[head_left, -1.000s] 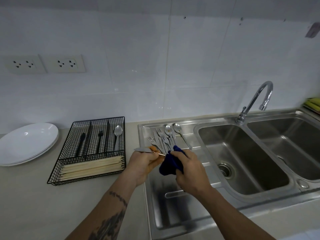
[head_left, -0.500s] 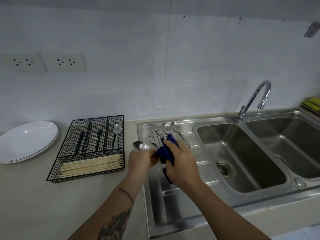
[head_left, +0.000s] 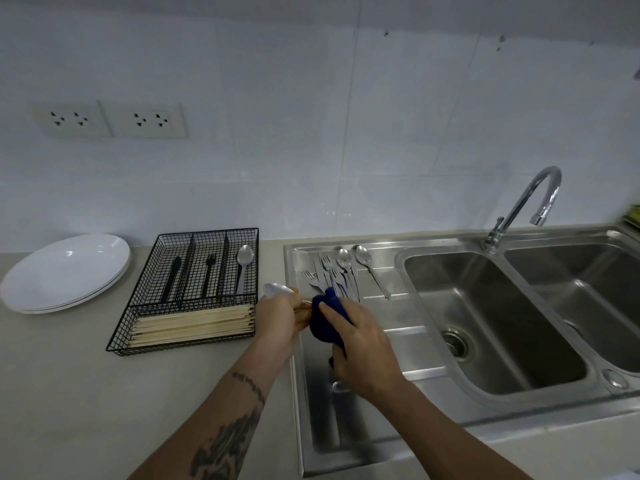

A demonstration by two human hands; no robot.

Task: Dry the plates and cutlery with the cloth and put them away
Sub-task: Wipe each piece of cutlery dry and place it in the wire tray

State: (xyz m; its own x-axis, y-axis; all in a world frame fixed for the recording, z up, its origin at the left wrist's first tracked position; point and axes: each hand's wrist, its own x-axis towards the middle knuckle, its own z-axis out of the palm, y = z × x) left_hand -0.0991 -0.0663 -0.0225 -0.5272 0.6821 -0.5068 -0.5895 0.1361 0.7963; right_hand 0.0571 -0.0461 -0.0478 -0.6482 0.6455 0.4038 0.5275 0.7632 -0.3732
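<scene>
My left hand [head_left: 282, 315] grips a steel spoon [head_left: 277, 290] whose bowl sticks out to the left, over the left edge of the draining board. My right hand [head_left: 360, 344] holds a dark blue cloth [head_left: 327, 318] wrapped round the spoon's handle. Behind the hands, several forks [head_left: 325, 275] and two spoons [head_left: 353, 259] lie on the steel draining board [head_left: 398, 313]. A black wire cutlery tray [head_left: 194, 289] stands to the left with one spoon [head_left: 243, 263], dark cutlery and pale chopsticks inside. White plates [head_left: 65, 271] are stacked at the far left.
A double steel sink [head_left: 491, 320] with a curved tap [head_left: 523, 206] fills the right side. Two wall sockets [head_left: 107, 119] sit on the tiled wall above the counter. Something yellow-green shows at the far right edge.
The spoon has turned in my left hand so its bowl points further left. My right hand has slid the cloth along the handle, and both hands have drifted slightly left.
</scene>
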